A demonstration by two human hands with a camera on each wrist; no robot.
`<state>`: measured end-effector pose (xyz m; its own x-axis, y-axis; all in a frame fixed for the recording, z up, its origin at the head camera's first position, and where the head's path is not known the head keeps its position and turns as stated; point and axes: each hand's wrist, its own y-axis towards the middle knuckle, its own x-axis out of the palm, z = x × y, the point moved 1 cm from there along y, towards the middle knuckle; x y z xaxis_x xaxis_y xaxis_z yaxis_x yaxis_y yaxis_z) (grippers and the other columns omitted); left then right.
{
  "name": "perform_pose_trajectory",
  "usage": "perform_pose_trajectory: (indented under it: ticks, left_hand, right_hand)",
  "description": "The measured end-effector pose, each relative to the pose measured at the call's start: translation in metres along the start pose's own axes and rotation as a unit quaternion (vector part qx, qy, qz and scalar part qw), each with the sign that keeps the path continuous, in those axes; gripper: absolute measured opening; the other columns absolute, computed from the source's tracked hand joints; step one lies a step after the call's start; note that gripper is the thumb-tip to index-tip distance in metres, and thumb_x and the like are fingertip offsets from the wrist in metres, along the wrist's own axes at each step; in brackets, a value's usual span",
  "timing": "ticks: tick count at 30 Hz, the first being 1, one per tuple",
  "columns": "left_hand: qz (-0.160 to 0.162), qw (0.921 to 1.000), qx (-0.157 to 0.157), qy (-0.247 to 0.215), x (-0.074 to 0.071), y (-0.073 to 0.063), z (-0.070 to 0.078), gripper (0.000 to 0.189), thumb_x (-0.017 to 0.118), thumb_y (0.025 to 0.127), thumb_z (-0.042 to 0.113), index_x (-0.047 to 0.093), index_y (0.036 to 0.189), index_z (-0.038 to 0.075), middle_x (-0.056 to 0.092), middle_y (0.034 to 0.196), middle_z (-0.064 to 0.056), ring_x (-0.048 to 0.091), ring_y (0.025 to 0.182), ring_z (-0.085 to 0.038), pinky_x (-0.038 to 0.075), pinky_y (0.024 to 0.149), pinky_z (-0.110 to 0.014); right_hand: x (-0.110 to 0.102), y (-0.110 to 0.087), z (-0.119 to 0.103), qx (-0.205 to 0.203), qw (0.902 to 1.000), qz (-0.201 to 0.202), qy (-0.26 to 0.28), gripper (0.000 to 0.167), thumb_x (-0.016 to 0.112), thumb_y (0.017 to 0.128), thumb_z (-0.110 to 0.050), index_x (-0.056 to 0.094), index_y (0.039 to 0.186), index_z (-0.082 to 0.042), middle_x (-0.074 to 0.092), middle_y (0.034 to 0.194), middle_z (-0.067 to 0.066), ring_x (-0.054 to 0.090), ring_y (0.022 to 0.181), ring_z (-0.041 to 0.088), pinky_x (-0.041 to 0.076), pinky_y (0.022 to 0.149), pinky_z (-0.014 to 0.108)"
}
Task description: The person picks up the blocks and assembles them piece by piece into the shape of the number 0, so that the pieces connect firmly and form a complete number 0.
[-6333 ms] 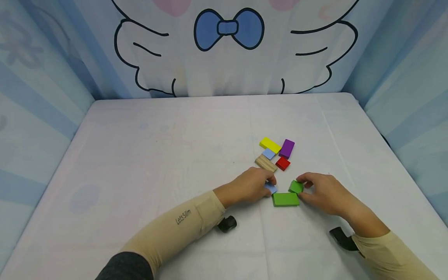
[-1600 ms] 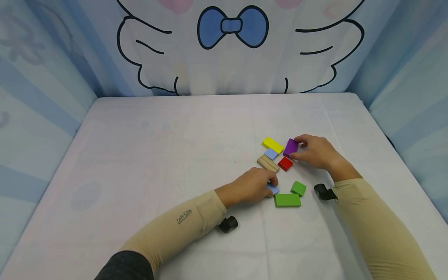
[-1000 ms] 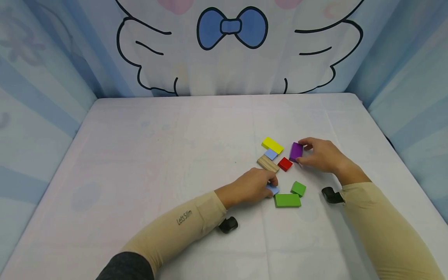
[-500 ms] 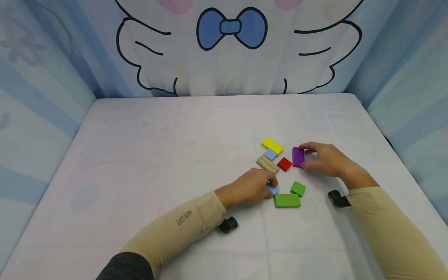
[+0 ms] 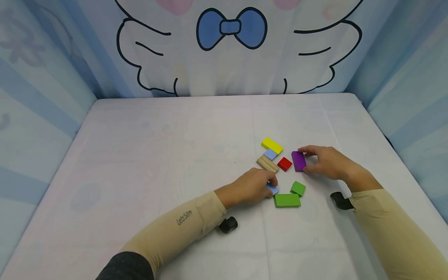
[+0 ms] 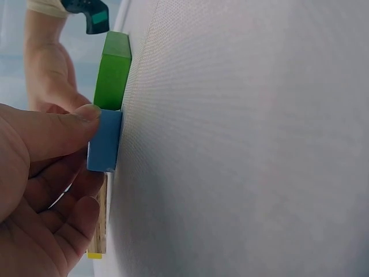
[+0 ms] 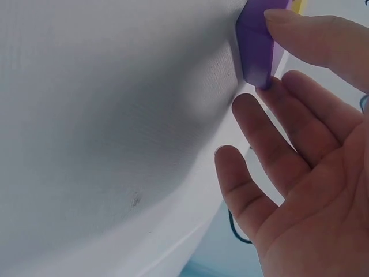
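My left hand pinches a small blue block between thumb and fingers, hiding part of it in the head view. My right hand grips a purple rectangular block by its two ends, thumb at the near end and fingertips at the far one. In the right wrist view the thumb presses the purple block, and the other fingers are spread. A long green block lies against the left hand's blue block, with a smaller green block angled behind its right end.
A red block lies just left of the purple one. Beyond the left hand, a striped wooden block, a second small blue block and a yellow block form a slanted group on the white-covered table.
My right hand has gone from the small green block to the purple block, drawn it rightward and nearer, and turned it, parting it from the red block. The left hand has stayed in place.
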<state>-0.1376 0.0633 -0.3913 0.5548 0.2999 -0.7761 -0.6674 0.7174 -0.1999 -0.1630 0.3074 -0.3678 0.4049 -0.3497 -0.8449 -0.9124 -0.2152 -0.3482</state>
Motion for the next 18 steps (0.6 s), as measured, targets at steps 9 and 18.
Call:
perform_pose_trajectory:
  ticks: [9,18]
  left_hand:
    - [-0.002,1.0,-0.001,-0.003,-0.0015,-0.0002,0.0014,0.022,0.075,0.092,0.014,0.068,0.112,0.012,0.067,0.111,0.005,0.057,0.099,-0.007,0.045,0.091,-0.017]
    - [-0.006,0.9999,-0.013,-0.005,-0.0014,0.0006,0.0027,0.022,0.075,0.092,0.014,0.068,0.113,0.013,0.067,0.111,0.006,0.057,0.099,-0.007,0.046,0.09,-0.018]
  right_hand:
    - [0.0032,-0.006,0.001,-0.003,1.0,-0.006,0.006,0.071,0.077,0.087,-0.021,0.045,0.147,-0.002,0.05,0.139,0.028,0.042,0.128,0.048,0.043,0.098,0.062]
    - [0.0071,-0.0106,0.0014,-0.007,0.9999,-0.007,0.003,0.071,0.078,0.086,-0.023,0.046,0.146,-0.003,0.049,0.14,0.028,0.042,0.128,0.049,0.044,0.097,0.062]
